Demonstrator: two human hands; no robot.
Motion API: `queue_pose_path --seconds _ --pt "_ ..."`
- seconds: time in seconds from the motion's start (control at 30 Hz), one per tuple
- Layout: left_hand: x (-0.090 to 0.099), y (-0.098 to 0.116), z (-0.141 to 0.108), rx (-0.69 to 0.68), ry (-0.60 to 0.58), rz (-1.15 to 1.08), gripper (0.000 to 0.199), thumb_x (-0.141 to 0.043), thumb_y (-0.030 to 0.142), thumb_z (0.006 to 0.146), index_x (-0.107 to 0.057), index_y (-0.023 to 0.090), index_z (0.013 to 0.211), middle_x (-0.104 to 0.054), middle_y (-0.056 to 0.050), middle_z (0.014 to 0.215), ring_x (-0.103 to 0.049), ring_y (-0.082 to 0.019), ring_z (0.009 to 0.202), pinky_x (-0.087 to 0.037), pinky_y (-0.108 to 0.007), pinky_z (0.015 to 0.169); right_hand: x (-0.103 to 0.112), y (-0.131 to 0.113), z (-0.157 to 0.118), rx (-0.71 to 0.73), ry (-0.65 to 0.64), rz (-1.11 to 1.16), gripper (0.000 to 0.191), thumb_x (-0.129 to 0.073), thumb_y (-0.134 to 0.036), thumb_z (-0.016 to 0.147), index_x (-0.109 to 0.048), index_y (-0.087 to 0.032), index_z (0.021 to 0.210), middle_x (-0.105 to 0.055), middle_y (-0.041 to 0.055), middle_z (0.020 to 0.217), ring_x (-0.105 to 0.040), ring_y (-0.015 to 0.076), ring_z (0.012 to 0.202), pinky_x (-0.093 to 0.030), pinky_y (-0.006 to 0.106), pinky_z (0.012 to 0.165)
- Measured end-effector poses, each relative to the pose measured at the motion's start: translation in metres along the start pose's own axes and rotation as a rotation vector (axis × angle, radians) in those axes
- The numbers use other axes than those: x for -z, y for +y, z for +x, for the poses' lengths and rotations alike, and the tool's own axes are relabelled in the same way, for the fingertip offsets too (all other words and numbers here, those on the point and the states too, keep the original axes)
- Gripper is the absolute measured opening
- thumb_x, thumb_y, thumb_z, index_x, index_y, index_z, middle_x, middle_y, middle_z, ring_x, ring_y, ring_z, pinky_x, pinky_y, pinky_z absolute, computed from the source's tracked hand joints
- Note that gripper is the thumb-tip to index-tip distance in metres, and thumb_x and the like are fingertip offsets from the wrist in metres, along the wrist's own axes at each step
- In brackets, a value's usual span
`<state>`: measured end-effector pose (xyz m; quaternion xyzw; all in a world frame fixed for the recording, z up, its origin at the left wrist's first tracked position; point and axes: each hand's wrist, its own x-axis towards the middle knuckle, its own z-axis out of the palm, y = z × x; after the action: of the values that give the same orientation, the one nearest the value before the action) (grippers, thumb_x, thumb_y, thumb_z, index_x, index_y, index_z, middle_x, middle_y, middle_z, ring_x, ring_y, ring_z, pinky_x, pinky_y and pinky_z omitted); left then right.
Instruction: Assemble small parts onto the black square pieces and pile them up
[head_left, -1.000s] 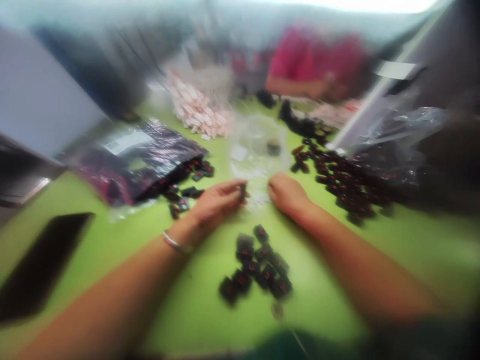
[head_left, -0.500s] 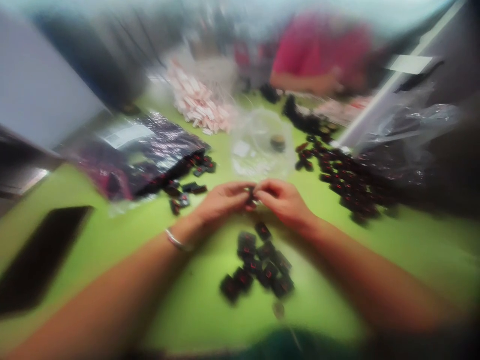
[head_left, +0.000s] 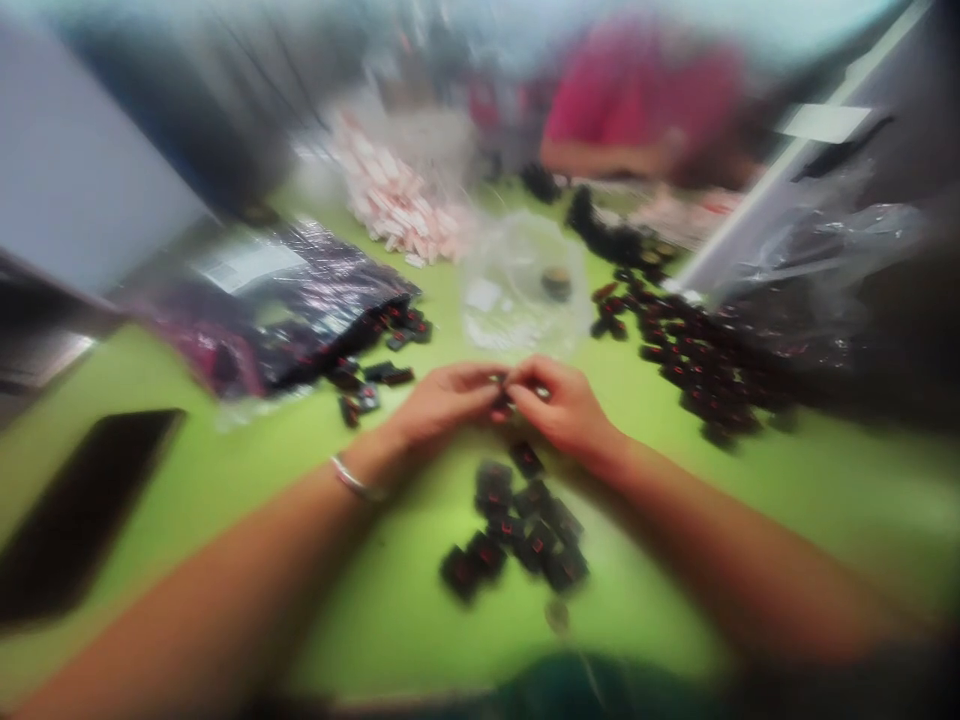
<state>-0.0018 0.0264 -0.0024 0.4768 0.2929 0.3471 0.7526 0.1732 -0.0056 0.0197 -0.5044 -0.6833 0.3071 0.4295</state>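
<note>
My left hand and my right hand meet at the middle of the green table. Between their fingertips is a small dark piece, mostly hidden, which both hands pinch. Below the hands lies a loose pile of black pieces with red marks. Just beyond the fingers stands a clear plastic container with small white bits and a dark round object inside.
At left, a shiny plastic bag spills black pieces; a dark flat object lies nearer. More black pieces spread at right beside a clear bag. Pale pink pieces are heaped behind. A person in pink is across the table.
My right hand has shifted very slightly, its fingers still at the small dark piece. My left hand stays nearly in place.
</note>
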Motion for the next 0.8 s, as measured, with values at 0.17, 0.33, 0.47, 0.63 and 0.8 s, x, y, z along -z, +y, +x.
queue_pose_path --seconds 0.17,0.33,0.47,0.63,0.8 --pt "0.002 0.001 -0.003 -0.011 -0.019 0.047 0.035 -0.075 0.027 0.072 -0.071 0.019 0.106 -0.071 -0.007 0.091 -0.064 -0.015 0.07 -0.051 -0.028 0.068 0.003 -0.006 0.0 -0.249 -0.075 0.23 0.014 -0.063 -0.025 0.072 -0.051 -0.019 0.076 -0.049 -0.0056 0.065 -0.045 0.0087 0.057 -0.039 0.022 0.051" --pt "0.0 0.007 -0.003 -0.048 0.04 0.023 0.036 -0.078 0.024 0.068 -0.071 0.018 0.103 -0.072 -0.006 0.088 -0.066 -0.015 0.069 -0.053 -0.028 0.068 0.011 -0.01 0.001 -0.362 -0.186 0.257 0.02 -0.062 -0.036 0.076 -0.052 -0.019 0.075 -0.048 -0.006 0.06 -0.04 0.0079 0.05 -0.031 0.021 0.045" --pt "-0.001 0.013 0.001 -0.1 0.215 -0.087 0.036 -0.079 0.023 0.066 -0.068 0.016 0.1 -0.071 -0.005 0.082 -0.066 -0.013 0.069 -0.052 -0.025 0.068 0.013 -0.005 0.001 -0.224 -0.216 -0.275 0.02 -0.058 -0.025 0.08 -0.057 -0.017 0.061 -0.058 -0.0002 0.06 -0.048 0.0112 0.056 -0.036 0.025 0.056" --pt "0.002 0.013 0.004 -0.102 0.276 -0.077 0.041 -0.08 0.024 0.065 -0.066 0.015 0.103 -0.071 -0.005 0.081 -0.066 -0.013 0.068 -0.051 -0.022 0.062 0.003 -0.006 -0.007 -0.239 -0.318 -0.707 0.024 -0.058 -0.035 0.082 -0.063 -0.019 0.064 -0.066 0.0067 0.066 -0.053 0.0166 0.058 -0.032 0.028 0.053" --pt "0.002 0.01 0.003 -0.078 0.244 -0.065 0.043 -0.081 0.024 0.064 -0.065 0.014 0.103 -0.07 -0.005 0.079 -0.066 -0.014 0.067 -0.05 -0.023 0.06 0.0 -0.006 -0.01 -0.184 -0.364 -0.814 0.021 -0.052 -0.026 0.084 -0.064 -0.017 0.069 -0.067 0.0091 0.073 -0.055 0.0177 0.063 -0.032 0.028 0.055"
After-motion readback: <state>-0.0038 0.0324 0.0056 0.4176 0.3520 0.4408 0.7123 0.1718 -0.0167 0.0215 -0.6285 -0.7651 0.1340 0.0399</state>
